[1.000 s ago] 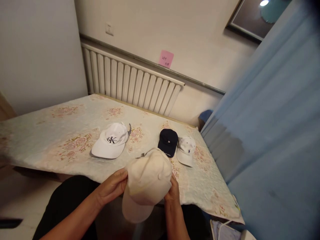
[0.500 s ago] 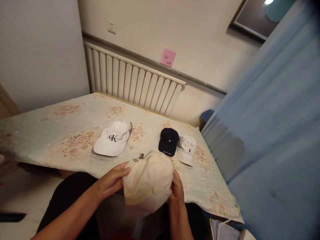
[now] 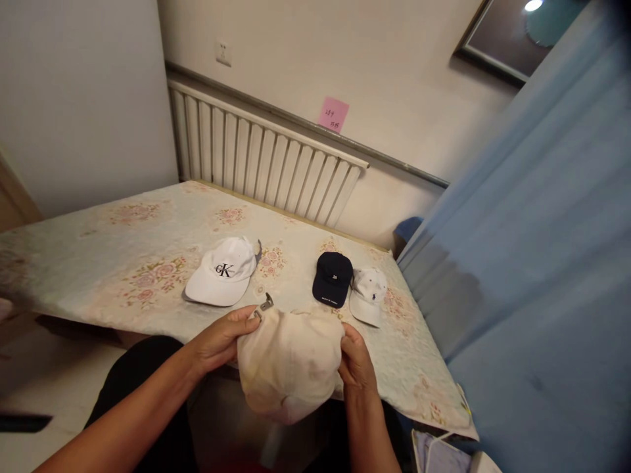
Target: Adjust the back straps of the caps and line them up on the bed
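Observation:
A cream baseball cap [image 3: 290, 361] hangs between my two hands, over my lap at the near edge of the bed. My left hand [image 3: 224, 338] pinches its left side, thumb on top, beside a metal buckle [image 3: 266, 303] on the cap's strap. On the other side, my right hand [image 3: 355, 355] is closed on the cap's edge. Beyond it lie a white cap with black CK letters [image 3: 221, 272], a dark navy cap [image 3: 332, 279] and a white cap with a small dark emblem [image 3: 367, 295]. The navy cap touches or nearly touches the emblem cap.
The caps lie on a flowered bedspread [image 3: 142, 243]. A radiator [image 3: 261, 157] runs along the back wall, with a pink note [image 3: 334, 114] above it. A blue curtain [image 3: 532, 263] hangs on the right. A bag-like container [image 3: 438, 453] stands low at the right.
The cream cap has been turned and tilted, so its strap and buckle now stick up near my left thumb. My right hand has shifted slightly up and right. The other caps stay put.

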Demonstrator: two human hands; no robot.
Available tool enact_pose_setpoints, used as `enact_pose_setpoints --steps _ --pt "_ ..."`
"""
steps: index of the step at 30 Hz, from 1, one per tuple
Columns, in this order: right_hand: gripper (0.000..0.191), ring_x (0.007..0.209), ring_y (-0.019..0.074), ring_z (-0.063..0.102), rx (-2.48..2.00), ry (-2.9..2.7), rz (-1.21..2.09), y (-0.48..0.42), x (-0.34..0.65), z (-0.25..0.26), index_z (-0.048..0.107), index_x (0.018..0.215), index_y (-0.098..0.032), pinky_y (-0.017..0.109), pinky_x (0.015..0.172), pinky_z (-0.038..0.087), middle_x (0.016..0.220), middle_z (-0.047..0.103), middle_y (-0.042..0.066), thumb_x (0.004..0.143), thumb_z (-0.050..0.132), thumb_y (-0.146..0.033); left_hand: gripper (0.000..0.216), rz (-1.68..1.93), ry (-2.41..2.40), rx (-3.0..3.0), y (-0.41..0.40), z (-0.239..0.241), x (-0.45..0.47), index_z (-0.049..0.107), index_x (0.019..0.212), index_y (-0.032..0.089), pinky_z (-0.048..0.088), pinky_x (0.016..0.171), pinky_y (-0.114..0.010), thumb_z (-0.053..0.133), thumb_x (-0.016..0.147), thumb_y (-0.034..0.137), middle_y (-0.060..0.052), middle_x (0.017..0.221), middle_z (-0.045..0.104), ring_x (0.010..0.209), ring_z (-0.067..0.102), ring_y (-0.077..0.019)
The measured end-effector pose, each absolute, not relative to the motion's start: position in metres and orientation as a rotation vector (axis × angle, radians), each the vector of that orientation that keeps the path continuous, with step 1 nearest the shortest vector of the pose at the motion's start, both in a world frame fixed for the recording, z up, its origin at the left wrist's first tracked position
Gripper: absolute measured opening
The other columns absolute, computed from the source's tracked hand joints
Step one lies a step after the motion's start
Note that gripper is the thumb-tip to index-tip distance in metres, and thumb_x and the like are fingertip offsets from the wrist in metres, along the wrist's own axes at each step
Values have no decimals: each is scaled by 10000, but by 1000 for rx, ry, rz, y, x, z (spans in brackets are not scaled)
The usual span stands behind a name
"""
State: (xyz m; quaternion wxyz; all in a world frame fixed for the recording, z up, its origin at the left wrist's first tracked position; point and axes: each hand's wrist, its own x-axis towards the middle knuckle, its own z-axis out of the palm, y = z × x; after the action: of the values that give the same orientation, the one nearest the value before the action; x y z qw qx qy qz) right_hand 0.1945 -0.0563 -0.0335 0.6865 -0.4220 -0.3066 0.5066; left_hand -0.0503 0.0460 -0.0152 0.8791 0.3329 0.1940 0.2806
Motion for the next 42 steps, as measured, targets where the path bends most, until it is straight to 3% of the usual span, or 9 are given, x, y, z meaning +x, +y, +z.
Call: enact_pose_setpoints --steps 5,10,13,20,24,30,36,42 --pt "236 542 126 582 -899 -759 1199 -55 204 -20 653 737 -186 214 501 456 608 635 -14 574 774 -306 263 596 339 836 59 -11 -54 669 959 123 486 747 -311 722 710 189 -95 872 695 758 647 -207" --pt "286 577 137 599 -909 -861 1238 -41 216 -12 670 788 -179 230 556 456 649 665 1 553 793 -287 340 563 309 996 72 -7 -55 637 1050 149 458 827 -319 710 730 242 -94 969 687 864 634 -207" --pt "250 587 126 586 -981 -931 1218 -22 219 -5 659 750 -181 234 593 449 673 671 -9 541 784 -237 313 577 368 1081 83 -4 -54 637 997 157 454 823 -318 717 721 280 -82 968 687 862 632 -204" --pt "131 639 118 525 -1140 -1156 732 36 224 13 595 709 -196 232 647 424 659 584 -54 604 674 -195 252 808 547 1425 116 15 -47 605 938 179 430 730 -251 644 762 355 2 881 651 790 584 -153" --pt "89 684 137 517 -1383 -1305 521 46 229 -13 588 740 -194 248 669 425 701 578 -35 670 586 -249 158 824 657 1680 123 -3 -39 576 825 174 401 717 -248 581 762 319 25 792 580 773 531 -150" --pt "29 596 126 444 -1545 -1358 550 22 233 -68 560 627 -191 226 571 358 586 499 -53 648 543 -200 185 621 705 1761 109 -60 -29 500 723 181 329 608 -228 538 752 360 49 672 460 664 451 -133" --pt "147 704 168 553 -1583 -1452 629 -1 237 -67 618 691 -193 268 680 432 686 618 -18 641 491 -140 184 541 702 1809 101 -66 -25 506 738 183 319 606 -223 525 757 365 46 689 460 677 447 -137" --pt "347 931 192 615 -1518 -1619 745 -14 229 -35 684 960 -212 310 875 440 955 697 16 693 485 -114 216 501 728 1864 93 -54 -21 532 754 178 335 627 -227 524 772 393 29 720 492 710 464 -148"
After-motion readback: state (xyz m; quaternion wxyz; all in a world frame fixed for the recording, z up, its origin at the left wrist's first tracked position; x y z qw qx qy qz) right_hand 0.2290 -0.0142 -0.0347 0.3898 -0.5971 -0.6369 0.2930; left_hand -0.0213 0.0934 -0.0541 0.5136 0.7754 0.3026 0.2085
